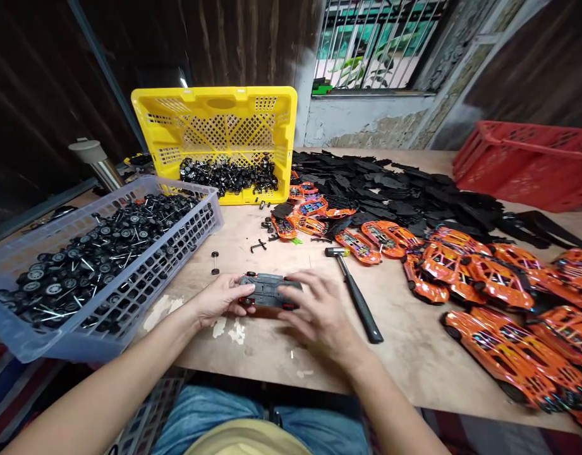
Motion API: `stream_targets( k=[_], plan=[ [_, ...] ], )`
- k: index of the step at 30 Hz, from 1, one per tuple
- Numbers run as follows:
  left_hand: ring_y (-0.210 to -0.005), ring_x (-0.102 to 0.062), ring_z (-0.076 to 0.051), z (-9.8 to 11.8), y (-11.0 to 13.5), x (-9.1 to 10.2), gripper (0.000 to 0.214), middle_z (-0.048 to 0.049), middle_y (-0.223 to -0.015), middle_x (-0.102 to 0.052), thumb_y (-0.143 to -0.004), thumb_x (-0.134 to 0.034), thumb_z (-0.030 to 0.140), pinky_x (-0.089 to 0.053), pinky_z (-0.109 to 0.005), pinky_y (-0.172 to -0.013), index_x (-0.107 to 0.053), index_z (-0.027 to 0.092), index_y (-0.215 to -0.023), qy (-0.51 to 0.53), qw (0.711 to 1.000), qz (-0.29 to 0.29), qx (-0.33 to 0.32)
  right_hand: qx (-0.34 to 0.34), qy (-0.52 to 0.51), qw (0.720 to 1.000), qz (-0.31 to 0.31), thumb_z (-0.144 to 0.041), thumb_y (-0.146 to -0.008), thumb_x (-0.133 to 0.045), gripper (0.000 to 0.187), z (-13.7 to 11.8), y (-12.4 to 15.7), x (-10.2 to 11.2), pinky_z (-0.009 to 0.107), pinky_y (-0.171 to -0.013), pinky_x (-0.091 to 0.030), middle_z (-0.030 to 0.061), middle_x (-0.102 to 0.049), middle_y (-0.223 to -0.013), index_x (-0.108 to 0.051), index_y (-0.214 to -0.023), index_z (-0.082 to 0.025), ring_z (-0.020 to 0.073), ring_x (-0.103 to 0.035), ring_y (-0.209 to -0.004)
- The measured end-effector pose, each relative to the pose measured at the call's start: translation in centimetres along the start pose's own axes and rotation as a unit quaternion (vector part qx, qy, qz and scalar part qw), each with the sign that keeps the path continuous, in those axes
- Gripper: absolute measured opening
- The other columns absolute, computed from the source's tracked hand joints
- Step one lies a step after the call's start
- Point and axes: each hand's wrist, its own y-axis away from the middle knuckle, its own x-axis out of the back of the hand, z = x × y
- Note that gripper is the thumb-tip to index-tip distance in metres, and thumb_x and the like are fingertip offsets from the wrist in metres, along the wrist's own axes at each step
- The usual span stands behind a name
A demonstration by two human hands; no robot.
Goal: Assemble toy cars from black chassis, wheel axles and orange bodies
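While left grip [222,297] clasps one upturned car [268,289] | right grip [321,311]: cannot tell | one hammer [357,297] | one yellow crate [291,145]

At the centre, the left hand [222,297] grips an upturned toy car [268,289], grey underside showing, while the right hand [323,309] spreads loosely across its right end. A black-handled hammer [361,303] lies right of centre; orange toy cars [502,281] crowd the lower right.

Matt plastic chassis [268,288]; glossy plastic car shells [503,282]; matt wooden tabletop [409,363].
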Motion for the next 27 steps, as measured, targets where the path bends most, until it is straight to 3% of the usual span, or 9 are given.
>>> stream_targets(
  k=[3,5,7,11,14,18,20,23,27],
  plan=[
    [-0.057,-0.069,-0.012,0.1,-0.3,-0.4,0.051,-0.0093,-0.09,-0.07,-0.067,-0.08,0.045,-0.051,-0.014,-0.044,-0.062,0.012,-0.102,-0.049,0.996,0.07,0.02,-0.216,0.125,0.968,0.039,-0.04,-0.087,-0.061,0.045,3.0,2.3,1.3,0.051,-0.092,-0.044,0.0175,-0.058,-0.114,-0.054,-0.124,-0.015,0.0322,-0.053,-0.108],
    [-0.053,-0.069,-0.012,0.1,-0.6,-0.7,0.05,-0.0098,-0.087,-0.07,-0.07,-0.077,0.047,-0.052,-0.015,-0.044,-0.063,0.01,-0.1,-0.083,0.992,0.086,0.047,-0.349,0.177,0.92,-0.012,-0.036,-0.088,-0.057,0.039,4.9,3.3,1.8,0.051,-0.085,-0.046,0.0205,-0.058,-0.104,-0.057,-0.116,-0.009,0.0348,-0.055,-0.1],
    [-0.048,-0.067,-0.012,0.2,-1.0,-1.1,0.05,-0.0095,-0.081,-0.071,-0.072,-0.073,0.051,-0.049,-0.014,-0.039,-0.064,0.01,-0.099,-0.117,0.986,0.102,0.068,-0.414,0.17,0.89,-0.089,-0.028,-0.089,-0.054,0.026,5.8,3.5,2.4,0.049,-0.081,-0.048,0.0218,-0.059,-0.1,-0.059,-0.104,-0.007,0.0348,-0.059,-0.094],
    [-0.043,-0.066,-0.013,0.2,-1.7,-1.4,0.046,-0.0093,-0.071,-0.072,-0.073,-0.072,0.051,-0.042,-0.013,-0.032,-0.065,0.009,-0.093,-0.134,0.98,0.115,0.097,-0.399,0.041,0.905,-0.14,-0.03,-0.093,-0.047,0.017,3.6,3.7,4.5,0.034,-0.072,-0.052,0.01,-0.066,-0.082,-0.056,-0.09,-0.016,0.023,-0.066,-0.076],
    [-0.042,-0.066,-0.014,0.1,-2.0,-1.5,0.04,-0.0085,-0.066,-0.071,-0.074,-0.072,0.046,-0.042,-0.013,-0.031,-0.065,0.009,-0.089,-0.121,0.98,0.12,0.106,-0.372,-0.123,0.906,-0.163,-0.035,-0.096,-0.039,0.022,0.1,5.1,5.0,0.029,-0.063,-0.055,0.0039,-0.069,-0.075,-0.052,-0.105,-0.019,0.019,-0.068,-0.065],
    [-0.042,-0.066,-0.016,0.1,-2.3,-1.4,0.038,-0.0074,-0.057,-0.069,-0.074,-0.072,0.044,-0.043,-0.015,-0.032,-0.064,0.01,-0.086,-0.113,0.977,0.135,0.122,-0.321,-0.067,0.928,-0.175,-0.025,-0.092,-0.042,0.041,-2.4,7.3,3.4,0.037,-0.074,-0.059,0.0124,-0.073,-0.107,-0.047,-0.132,-0.017,0.0256,-0.073,-0.089],
    [-0.043,-0.067,-0.017,0.0,-2.3,-1.5,0.039,-0.0076,-0.057,-0.069,-0.074,-0.072,0.044,-0.043,-0.015,-0.033,-0.063,0.01,-0.088,-0.11,0.976,0.139,0.123,-0.287,-0.056,0.943,-0.16,-0.021,-0.092,-0.042,0.046,-2.6,7.4,3.1,0.038,-0.087,-0.057,0.0119,-0.066,-0.125,-0.046,-0.138,-0.019,0.0253,-0.067,-0.108],
    [-0.045,-0.068,-0.017,-0.4,-2.1,-1.6,0.04,-0.0075,-0.058,-0.069,-0.075,-0.072,0.044,-0.042,-0.015,-0.033,-0.063,0.01,-0.092,-0.103,0.978,0.143,0.116,-0.263,-0.06,0.955,-0.124,-0.021,-0.094,-0.043,0.047,-3.0,6.4,4.3,0.034,-0.088,-0.058,0.0085,-0.064,-0.129,-0.047,-0.14,-0.023,0.023,-0.065,-0.112],
    [-0.043,-0.067,-0.016,-0.8,-1.7,-2.0,0.037,-0.005,-0.056,-0.068,-0.079,-0.068,0.043,-0.037,-0.013,-0.032,-0.061,0.011,-0.097,-0.085,0.981,0.142,0.106,-0.276,0.002,0.96,0.047,-0.024,-0.093,-0.051,0.055,-4.6,5.1,6.2,0.039,-0.092,-0.056,0.0081,-0.057,-0.137,-0.04,-0.146,-0.028,0.026,-0.064,-0.114]
  ],
)
